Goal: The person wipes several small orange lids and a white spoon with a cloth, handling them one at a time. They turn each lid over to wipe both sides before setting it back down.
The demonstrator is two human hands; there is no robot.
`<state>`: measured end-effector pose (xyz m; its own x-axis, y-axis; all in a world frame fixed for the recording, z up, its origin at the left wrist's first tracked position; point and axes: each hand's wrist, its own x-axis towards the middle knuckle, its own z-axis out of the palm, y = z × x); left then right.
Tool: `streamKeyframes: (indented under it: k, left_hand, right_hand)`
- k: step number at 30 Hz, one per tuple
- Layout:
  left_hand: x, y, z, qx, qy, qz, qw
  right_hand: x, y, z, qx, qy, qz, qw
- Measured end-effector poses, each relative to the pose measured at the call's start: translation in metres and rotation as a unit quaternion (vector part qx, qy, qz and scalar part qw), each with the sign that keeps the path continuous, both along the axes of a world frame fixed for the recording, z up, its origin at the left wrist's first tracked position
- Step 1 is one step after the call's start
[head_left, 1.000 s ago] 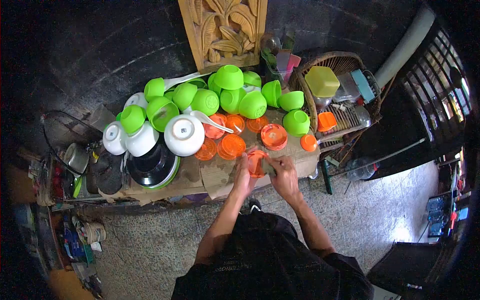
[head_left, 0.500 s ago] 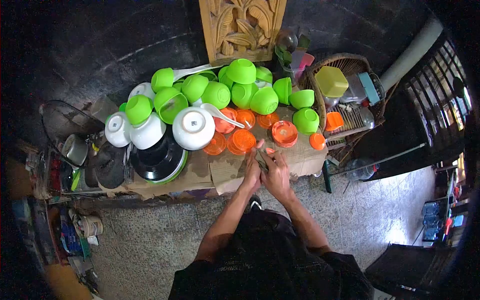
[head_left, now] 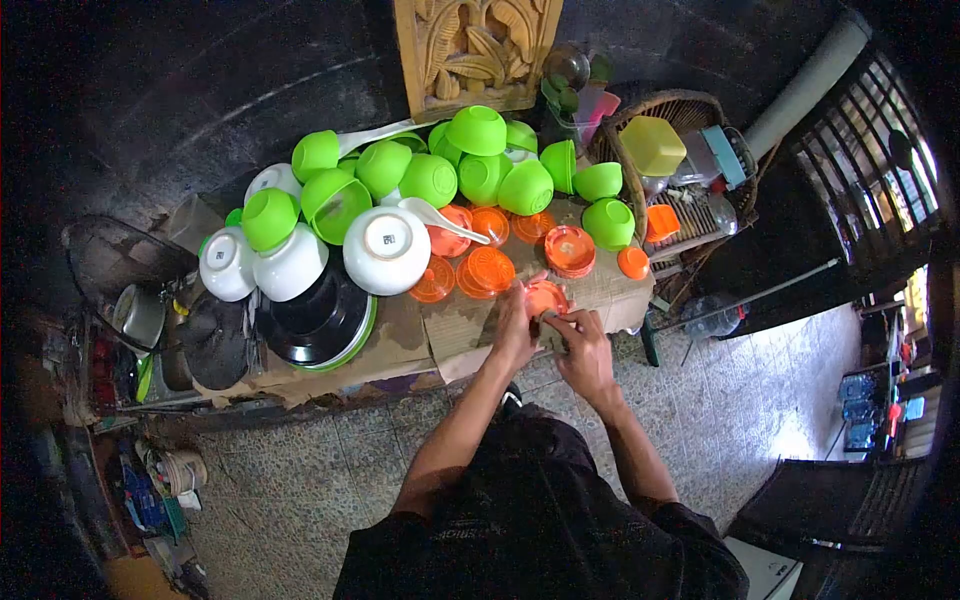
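Note:
My left hand (head_left: 514, 328) grips a small round orange dish (head_left: 546, 297) by its left side, just over the front of the cardboard. The fingers of my right hand (head_left: 584, 348) are bent and pressed together at the dish's near rim. A small greyish patch shows at the fingertips, too small to make out. Beyond my hands lie a stack of orange dishes (head_left: 569, 250) and several flat orange discs (head_left: 490, 270). One small orange cup (head_left: 632, 263) stands to the right.
Several bright green bowls (head_left: 525, 187) are piled at the back. White bowls (head_left: 387, 250) and a black bowl (head_left: 312, 325) stand left, with a white ladle (head_left: 440, 220). A wicker rack (head_left: 690, 240) holds plastic containers on the right. Cardboard (head_left: 450, 345) covers the tabletop.
The orange dish has turned so its round face shows between my hands. My right hand has shifted right, away from my left. The camera view has shifted slightly.

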<state>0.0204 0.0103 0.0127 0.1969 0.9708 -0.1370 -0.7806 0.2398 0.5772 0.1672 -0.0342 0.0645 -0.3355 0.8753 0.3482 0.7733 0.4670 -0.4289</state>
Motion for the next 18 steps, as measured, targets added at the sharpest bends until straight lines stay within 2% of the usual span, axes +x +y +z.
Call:
streamKeyframes:
  k: [5, 11, 15, 17, 18]
  left_hand:
    - [0.006, 0.006, -0.021, 0.039, 0.032, 0.031, 0.998]
    - [-0.001, 0.012, -0.048, 0.036, 0.079, -0.005, 0.996]
    - [-0.004, 0.009, -0.023, -0.006, 0.091, 0.019, 0.996]
    - [-0.009, 0.008, -0.019, -0.015, 0.080, 0.052, 0.995]
    - [-0.013, 0.007, -0.016, 0.008, 0.009, 0.010, 1.000]
  right_hand:
    - [0.004, 0.017, -0.013, 0.019, 0.009, -0.046, 0.999]
    - [-0.013, 0.044, -0.013, 0.041, 0.030, -0.107, 0.993]
    - [-0.031, 0.040, -0.010, 0.009, 0.049, -0.096, 0.994]
    - [-0.037, 0.030, -0.011, -0.004, 0.072, -0.006, 0.997]
    - [-0.040, 0.024, -0.010, 0.013, 0.058, 0.016, 0.998]
